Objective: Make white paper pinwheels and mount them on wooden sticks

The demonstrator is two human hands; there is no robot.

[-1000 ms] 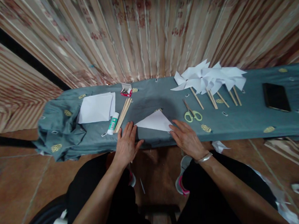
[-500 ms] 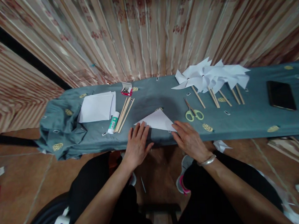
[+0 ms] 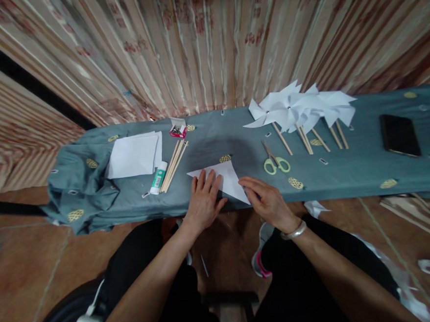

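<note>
A white sheet of paper [image 3: 231, 179], folded into a triangle, lies near the front edge of the cloth-covered bench. My left hand [image 3: 203, 196] rests on its left half with the fingers stretched out, covering part of it. At the paper's right side, my right hand [image 3: 265, 199] has its fingers bent and pinched together on the edge. One corner of the triangle points toward me beside that hand. Green-handled scissors [image 3: 276, 164] lie just beyond the right hand. To the left of the paper are several wooden sticks [image 3: 173, 166] and a glue stick [image 3: 158, 177].
Several white paper pinwheels [image 3: 303, 107] on sticks lie at the back right, with a black phone [image 3: 400, 135] farther right. A stack of white paper [image 3: 131, 156] is at the left. A small red box [image 3: 178, 129] of metal pins stands behind the sticks.
The folded paper has turned, its right corner swinging toward me. My left hand has slid farther onto it, and my right fingers have curled from lying flat to pinching its edge.
</note>
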